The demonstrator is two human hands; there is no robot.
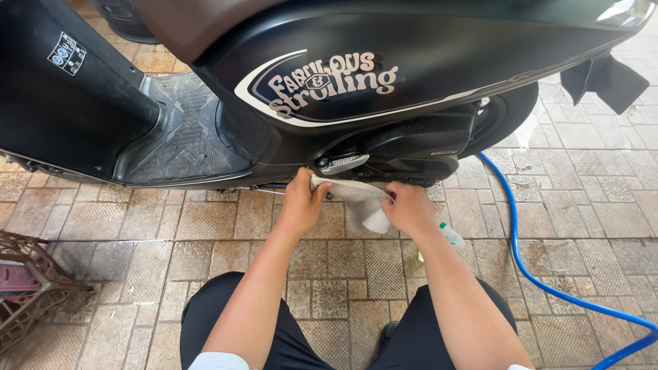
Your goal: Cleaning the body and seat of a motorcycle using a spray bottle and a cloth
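Observation:
A black scooter (384, 103) stands side-on in front of me, its grey patterned footboard (185, 130) at left. Both hands stretch a pale beige cloth (356, 202) just below the scooter's lower edge, near the folded chrome footpeg (343, 163). My left hand (301, 202) pinches the cloth's left end close to the footpeg. My right hand (410, 209) grips its right end, and the cloth sags between them. My knees in dark trousers show at the bottom of the frame.
A blue hose (521, 253) curves over the wet patterned paving from under the rear wheel (504, 120) to the lower right. A small green and white bottle (451, 236) lies by my right wrist. A rusty ornate metal stand (31, 284) sits at left.

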